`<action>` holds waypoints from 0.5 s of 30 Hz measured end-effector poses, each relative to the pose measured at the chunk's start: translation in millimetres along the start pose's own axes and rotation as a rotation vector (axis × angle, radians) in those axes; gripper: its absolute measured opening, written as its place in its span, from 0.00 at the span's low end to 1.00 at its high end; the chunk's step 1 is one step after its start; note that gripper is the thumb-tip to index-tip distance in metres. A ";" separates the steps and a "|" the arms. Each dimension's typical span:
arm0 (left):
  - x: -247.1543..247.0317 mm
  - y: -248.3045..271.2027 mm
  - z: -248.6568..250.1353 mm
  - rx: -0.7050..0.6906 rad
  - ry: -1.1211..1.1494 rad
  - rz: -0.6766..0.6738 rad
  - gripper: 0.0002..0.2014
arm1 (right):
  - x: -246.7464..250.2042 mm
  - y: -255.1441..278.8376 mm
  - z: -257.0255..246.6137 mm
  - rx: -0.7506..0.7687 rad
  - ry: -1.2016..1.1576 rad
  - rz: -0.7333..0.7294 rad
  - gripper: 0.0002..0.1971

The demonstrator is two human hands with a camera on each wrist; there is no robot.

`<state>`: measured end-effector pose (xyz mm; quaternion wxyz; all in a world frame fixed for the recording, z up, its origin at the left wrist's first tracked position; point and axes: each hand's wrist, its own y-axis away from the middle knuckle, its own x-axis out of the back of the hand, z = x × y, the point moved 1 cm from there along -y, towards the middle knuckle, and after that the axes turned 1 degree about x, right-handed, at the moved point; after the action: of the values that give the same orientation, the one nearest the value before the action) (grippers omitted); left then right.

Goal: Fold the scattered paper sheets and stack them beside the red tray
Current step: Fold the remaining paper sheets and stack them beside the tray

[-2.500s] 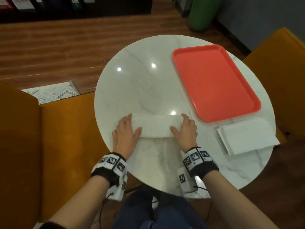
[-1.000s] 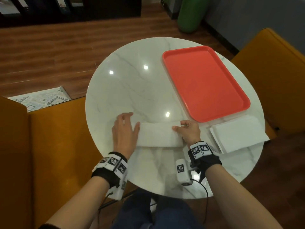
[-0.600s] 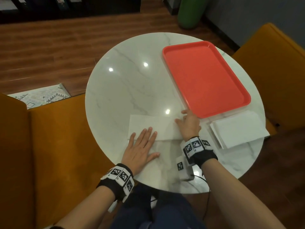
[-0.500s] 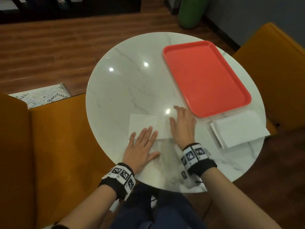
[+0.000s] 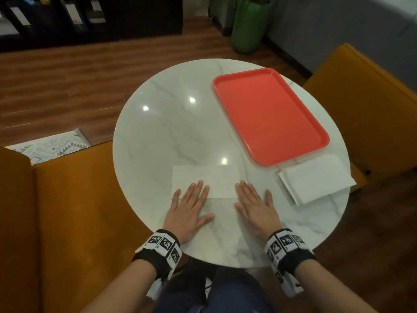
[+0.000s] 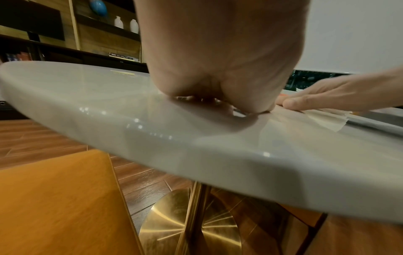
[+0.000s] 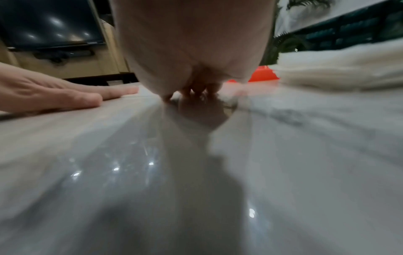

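Observation:
A folded white paper sheet (image 5: 205,177) lies flat on the round marble table (image 5: 171,132), near its front edge. My left hand (image 5: 198,199) lies flat with straight fingers on the sheet's near left part. My right hand (image 5: 250,199) lies flat beside it, fingertips (image 5: 242,185) at the sheet's near right corner. Neither hand grips anything. The red tray (image 5: 268,114) sits empty at the back right. A stack of folded sheets (image 5: 316,179) lies just in front of the tray. In the right wrist view the stack (image 7: 348,69) is close on the right.
Orange chairs stand to the left (image 5: 67,211) and to the right (image 5: 372,109) of the table. A green bin (image 5: 248,26) stands on the wooden floor behind. The table rests on a brass pedestal (image 6: 191,215).
My left hand left the sheet's left end and settled flat on its near edge. My right hand swept over the sheet and now lies flat at its right end.

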<state>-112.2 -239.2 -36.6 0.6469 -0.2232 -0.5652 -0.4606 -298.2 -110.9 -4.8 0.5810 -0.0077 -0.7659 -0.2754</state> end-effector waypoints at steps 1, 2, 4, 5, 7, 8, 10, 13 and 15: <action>-0.8 0.2 -0.1 0.007 0.008 -0.002 0.40 | 2.2 -1.3 -0.8 -0.002 0.029 0.017 0.33; -1.3 0.6 -0.2 0.015 0.012 0.007 0.39 | 4.5 -2.7 -4.2 -0.004 0.034 0.048 0.31; 2.3 1.6 1.6 0.027 -0.010 0.038 0.37 | 8.4 -7.0 -13.3 0.019 0.005 0.127 0.27; 5.6 1.6 2.6 0.035 -0.012 0.036 0.36 | 8.9 -9.5 -16.3 0.038 -0.009 0.165 0.24; 12.0 -0.1 4.4 0.050 -0.001 0.050 0.34 | 9.5 -13.2 -19.2 0.074 -0.018 0.256 0.16; 14.5 -1.7 5.2 0.056 0.008 0.050 0.34 | 10.1 -15.0 -20.1 0.076 -0.001 0.308 0.11; 19.9 -6.0 6.6 0.061 0.009 0.062 0.34 | 13.6 -17.1 -20.2 0.048 0.021 0.385 0.05; 24.2 -11.9 7.4 0.070 -0.027 0.048 0.31 | 20.3 -18.0 -12.9 0.056 -0.006 0.414 0.03; 27.8 -14.1 10.6 0.063 -0.052 0.054 0.30 | 22.3 -16.9 -6.5 0.083 -0.078 0.342 0.10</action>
<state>-131.5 -246.9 -11.1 0.6510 -0.2296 -0.5898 -0.4191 -305.3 -134.8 9.3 0.5888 -0.1247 -0.7861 -0.1404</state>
